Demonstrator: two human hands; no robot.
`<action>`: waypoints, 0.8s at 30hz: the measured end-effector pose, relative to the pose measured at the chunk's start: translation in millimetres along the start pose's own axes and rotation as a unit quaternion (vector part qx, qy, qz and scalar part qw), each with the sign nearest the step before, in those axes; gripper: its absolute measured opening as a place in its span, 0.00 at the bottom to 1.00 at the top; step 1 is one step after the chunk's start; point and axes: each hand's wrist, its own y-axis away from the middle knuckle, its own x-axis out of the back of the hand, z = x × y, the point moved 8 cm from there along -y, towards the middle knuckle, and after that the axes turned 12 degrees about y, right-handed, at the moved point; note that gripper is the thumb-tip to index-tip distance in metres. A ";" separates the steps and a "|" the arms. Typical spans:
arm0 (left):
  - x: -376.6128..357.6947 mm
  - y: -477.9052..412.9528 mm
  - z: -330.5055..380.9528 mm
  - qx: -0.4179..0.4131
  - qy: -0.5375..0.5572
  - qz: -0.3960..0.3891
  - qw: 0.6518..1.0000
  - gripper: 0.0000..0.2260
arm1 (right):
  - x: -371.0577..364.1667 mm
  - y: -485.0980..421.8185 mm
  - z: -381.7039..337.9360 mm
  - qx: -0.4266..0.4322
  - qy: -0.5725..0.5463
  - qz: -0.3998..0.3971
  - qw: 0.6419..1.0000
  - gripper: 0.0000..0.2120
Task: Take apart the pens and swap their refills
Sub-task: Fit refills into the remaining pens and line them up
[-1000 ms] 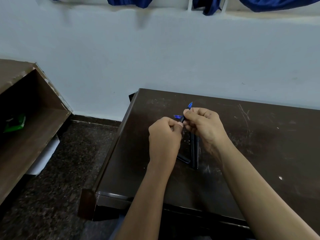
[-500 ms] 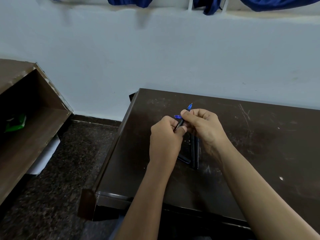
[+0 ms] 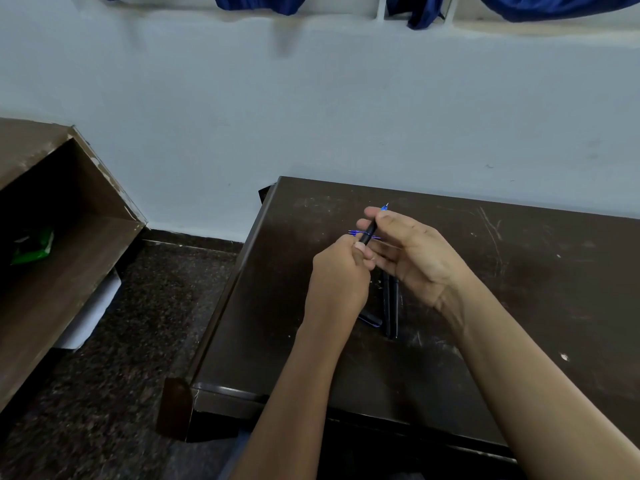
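Fingers (image 3: 360, 249) of the left hand (image 3: 337, 278) are curled into a fist around the lower end of a black pen (image 3: 370, 231), thumb pressed against the barrel, while further left in the view a brown wooden shelf unit (image 3: 65, 237) stands on the speckled floor (image 3: 114, 358) with a green packet (image 3: 33, 245) lying in its shadowed compartment and a white sheet (image 3: 91, 310) tucked under its lower board. Moving right, the pen slants up and away from the left fist, and its blue tip (image 3: 385, 206) pokes out past the right hand (image 3: 412, 258), whose thumb and forefinger pinch the upper part of the barrel while the other fingers are spread loosely open below it. Crossing behind the pen lie thin blue refills (image 3: 356, 233), roughly level (which hand carries them I cannot tell). Below the hands, on the dark scratched tabletop (image 3: 519, 271), two black pen barrels (image 3: 390, 306) lie side by side pointing toward the camera, and a shorter black piece (image 3: 370, 319) lies just left of them, partly hidden by the left wrist. Behind everything runs a pale wall (image 3: 311, 109) with dark blue cloth (image 3: 259, 1) hanging along the top edge
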 end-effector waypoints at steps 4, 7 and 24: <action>0.7 -1.9 -1.8 0.020 0.020 -0.002 1.000 0.13 | 4.6 0.5 -2.7 0.017 0.018 0.021 0.999 0.06; -0.2 -1.5 -0.1 0.017 0.017 -0.007 1.000 0.14 | 7.4 0.4 0.4 0.008 0.023 0.019 1.000 0.05; -16.5 0.6 -1.6 0.061 0.065 -0.090 0.992 0.13 | 5.1 6.6 -14.2 0.039 -0.039 -0.067 0.996 0.12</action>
